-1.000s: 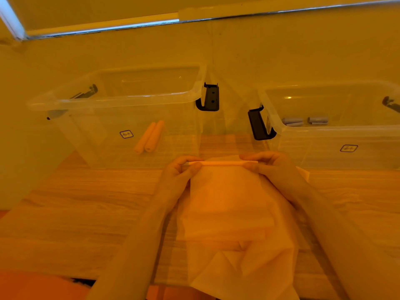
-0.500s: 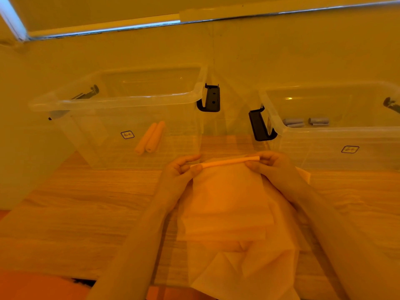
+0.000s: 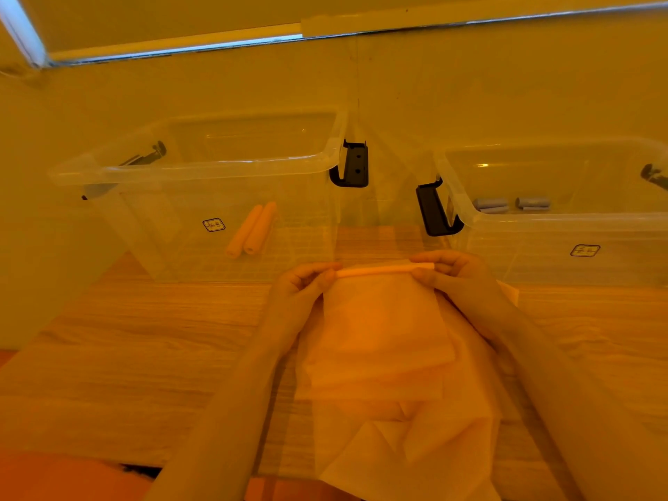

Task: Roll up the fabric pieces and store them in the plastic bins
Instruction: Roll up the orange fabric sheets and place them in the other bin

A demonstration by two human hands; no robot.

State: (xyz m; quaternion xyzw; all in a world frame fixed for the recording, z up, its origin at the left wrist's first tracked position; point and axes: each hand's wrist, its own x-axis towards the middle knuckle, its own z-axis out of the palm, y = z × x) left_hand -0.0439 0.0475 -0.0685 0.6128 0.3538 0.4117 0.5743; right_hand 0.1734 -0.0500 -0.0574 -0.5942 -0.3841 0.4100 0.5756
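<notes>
Both hands pinch the ends of the thin roll [image 3: 385,271] at the far edge of the orange fabric [image 3: 383,338], left hand [image 3: 302,294] and right hand [image 3: 457,278]; since a second ago the roll's right end has lifted slightly above the table [image 3: 144,356], just before the two bins [image 3: 202,168].

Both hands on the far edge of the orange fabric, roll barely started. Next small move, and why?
Probably keep rolling toward the body. The left hand and right hand each pinch an end of a thin rolled edge, while most of the orange fabric sheet lies flat and unrolled on the table. The two finished orange rolls in the left bin look far thicker.
</notes>
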